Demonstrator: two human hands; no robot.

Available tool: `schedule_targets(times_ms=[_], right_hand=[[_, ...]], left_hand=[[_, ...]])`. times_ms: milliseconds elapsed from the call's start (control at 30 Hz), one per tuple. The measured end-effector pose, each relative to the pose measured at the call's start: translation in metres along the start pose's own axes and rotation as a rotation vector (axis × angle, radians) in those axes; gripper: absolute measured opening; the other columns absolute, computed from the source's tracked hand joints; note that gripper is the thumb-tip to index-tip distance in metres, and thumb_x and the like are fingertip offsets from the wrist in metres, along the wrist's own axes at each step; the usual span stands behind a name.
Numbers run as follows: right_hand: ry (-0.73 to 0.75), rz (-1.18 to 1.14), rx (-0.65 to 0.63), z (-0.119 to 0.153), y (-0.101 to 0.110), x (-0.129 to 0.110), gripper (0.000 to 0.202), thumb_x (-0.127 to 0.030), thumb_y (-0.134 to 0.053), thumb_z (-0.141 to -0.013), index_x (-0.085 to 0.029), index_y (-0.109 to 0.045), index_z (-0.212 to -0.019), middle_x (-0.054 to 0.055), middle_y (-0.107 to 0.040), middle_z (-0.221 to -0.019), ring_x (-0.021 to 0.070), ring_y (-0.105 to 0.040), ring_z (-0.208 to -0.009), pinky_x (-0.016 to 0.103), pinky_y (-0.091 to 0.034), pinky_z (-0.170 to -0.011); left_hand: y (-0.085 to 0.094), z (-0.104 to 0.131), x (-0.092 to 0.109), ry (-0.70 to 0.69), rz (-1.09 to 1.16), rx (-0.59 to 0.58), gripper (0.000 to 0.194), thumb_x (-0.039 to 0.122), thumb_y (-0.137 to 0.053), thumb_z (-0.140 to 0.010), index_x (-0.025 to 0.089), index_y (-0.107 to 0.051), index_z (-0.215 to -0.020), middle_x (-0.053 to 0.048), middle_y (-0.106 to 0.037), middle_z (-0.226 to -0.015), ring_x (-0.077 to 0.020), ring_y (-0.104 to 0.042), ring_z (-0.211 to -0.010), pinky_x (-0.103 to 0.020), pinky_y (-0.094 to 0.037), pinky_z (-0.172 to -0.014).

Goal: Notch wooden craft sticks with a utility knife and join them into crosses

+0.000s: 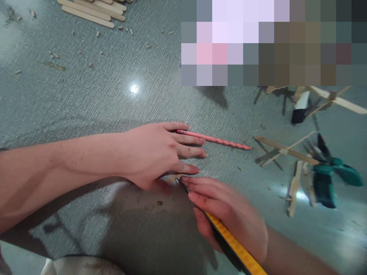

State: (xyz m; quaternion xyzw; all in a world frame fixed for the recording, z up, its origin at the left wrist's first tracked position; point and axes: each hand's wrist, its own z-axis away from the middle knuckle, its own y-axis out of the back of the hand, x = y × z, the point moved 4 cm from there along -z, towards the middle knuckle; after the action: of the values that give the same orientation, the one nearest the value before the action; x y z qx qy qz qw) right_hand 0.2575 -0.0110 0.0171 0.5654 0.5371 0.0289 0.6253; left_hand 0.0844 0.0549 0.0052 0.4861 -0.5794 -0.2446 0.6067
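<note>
My left hand point(169, 151) lies flat on the table with its fingers stretched out and apart, the thumb partly hidden. A pink pencil point(219, 141) rests by its fingers, the eraser end close to the hand. A small pale wooden piece point(175, 177) shows beside the index finger and thumb, mostly hidden. My right hand point(226, 210) is wrapped round a utility knife point(229, 236) with a yellow and black handle. The knife's dark tip points at the wooden piece, close to my left index finger. I cannot tell whether it touches the wood.
Flat craft sticks point(91, 13) lie at the back left, with small wood scraps around them. On the right are green-handled pliers point(323, 183), a crossed stick assembly point(283, 151) and split wood strips point(295, 187). Another stick frame point(332, 97) stands behind. The back right is pixelated.
</note>
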Motion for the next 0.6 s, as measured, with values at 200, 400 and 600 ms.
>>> schedule_targets(times_ms=[200, 400, 600], right_hand=[[0.025, 0.003, 0.01, -0.002, 0.0015, 0.0003, 0.035, -0.009, -0.056, -0.082, -0.021, -0.057, -0.115, 0.007, -0.076, -0.103, 0.0211, -0.074, -0.101, 0.035, -0.063, -0.085], [0.008, 0.017, 0.015, 0.0031, -0.0017, -0.0016, 0.036, -0.006, -0.058, -0.083, -0.02, -0.058, -0.117, 0.007, -0.074, -0.105, 0.0209, -0.071, -0.108, 0.035, -0.062, -0.092], [0.023, 0.028, 0.013, -0.0005, -0.003, -0.0064, 0.043, -0.006, -0.059, -0.083, -0.019, -0.056, -0.124, 0.008, -0.074, -0.101, 0.0228, -0.071, -0.107, 0.036, -0.062, -0.092]], left_hand=[[-0.0017, -0.0002, 0.0006, 0.009, -0.009, -0.032, 0.053, 0.049, -0.067, -0.08, 0.026, -0.064, -0.128, -0.005, -0.051, -0.149, -0.0278, -0.04, -0.145, -0.048, -0.026, -0.123], [-0.0042, -0.0019, -0.0003, 0.04, -0.021, -0.102, 0.05, 0.051, -0.06, -0.085, 0.031, -0.06, -0.131, -0.002, -0.045, -0.154, -0.0231, -0.034, -0.148, -0.043, -0.017, -0.126], [-0.005, -0.0019, -0.001, 0.059, -0.021, -0.092, 0.042, 0.041, -0.058, -0.088, 0.031, -0.062, -0.128, 0.0, -0.047, -0.153, -0.0215, -0.037, -0.146, -0.043, -0.017, -0.125]])
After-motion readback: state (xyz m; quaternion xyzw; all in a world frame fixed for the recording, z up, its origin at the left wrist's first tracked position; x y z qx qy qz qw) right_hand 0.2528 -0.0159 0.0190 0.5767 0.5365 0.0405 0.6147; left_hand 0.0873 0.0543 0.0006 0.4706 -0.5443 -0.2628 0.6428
